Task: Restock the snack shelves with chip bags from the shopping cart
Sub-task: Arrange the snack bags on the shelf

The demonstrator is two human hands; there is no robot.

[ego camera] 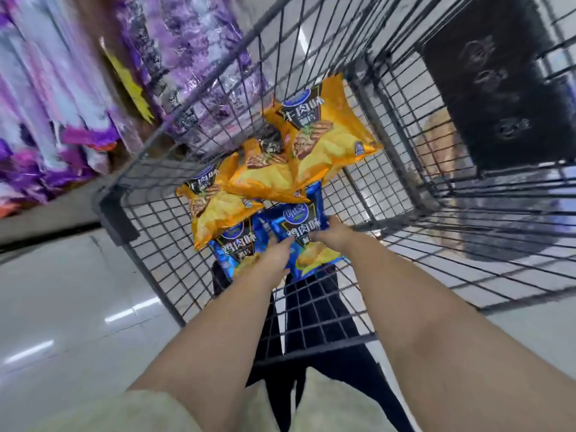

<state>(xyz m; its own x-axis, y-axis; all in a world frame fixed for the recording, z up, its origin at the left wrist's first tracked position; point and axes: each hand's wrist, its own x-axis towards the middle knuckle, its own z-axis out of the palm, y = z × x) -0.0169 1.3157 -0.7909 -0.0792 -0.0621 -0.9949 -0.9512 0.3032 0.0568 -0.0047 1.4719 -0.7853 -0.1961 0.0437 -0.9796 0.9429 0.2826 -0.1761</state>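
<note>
A black wire shopping cart (162, 254) holds three orange chip bags (324, 132) and two blue chip bags. Both my arms reach down into the cart. My left hand (274, 257) lies between the two blue bags, with its fingers on the left blue bag (233, 244). My right hand (333, 235) grips the right edge of the right blue bag (296, 226), which lies on top at the near end of the pile. The fingertips of both hands are partly hidden by the bags.
A shelf at the upper left is packed with purple and white snack bags (62, 104), blurred, with a yellow price tag (131, 85). A dark panel (498, 82) shows beyond the cart's right wall. Glossy pale floor (62, 307) lies to the left of the cart.
</note>
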